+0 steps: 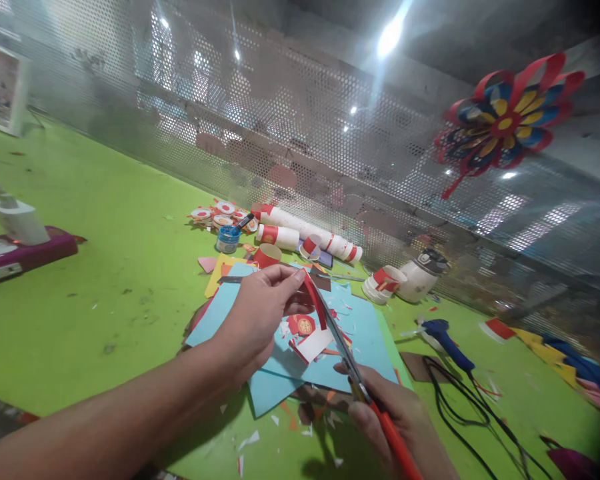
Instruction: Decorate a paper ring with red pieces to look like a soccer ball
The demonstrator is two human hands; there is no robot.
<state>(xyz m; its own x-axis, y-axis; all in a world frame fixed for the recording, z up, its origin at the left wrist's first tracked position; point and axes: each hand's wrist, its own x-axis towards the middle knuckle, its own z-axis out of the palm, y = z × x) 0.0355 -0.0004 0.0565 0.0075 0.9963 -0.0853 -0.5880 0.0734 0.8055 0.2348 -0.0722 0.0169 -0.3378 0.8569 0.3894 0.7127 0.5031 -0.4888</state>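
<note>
My left hand (273,303) pinches a narrow red paper strip (316,301) between thumb and fingers. In my right hand (390,413) are scissors (349,360) with red handles, their blades pointing up and away from me beside the strip. Whether the blades touch the strip I cannot tell. Under both hands lie light blue paper sheets (375,333). On them are a red paper piece with a gold emblem (301,325), a white-and-red scrap (314,347) and small cuttings.
Behind the sheets lie stacked paper cups (300,227) and a blue paint jar (228,239). A glue gun (447,340) with its black cable is at the right, near a white kettle-like pot (423,275). A purple power strip (30,253) sits at the left.
</note>
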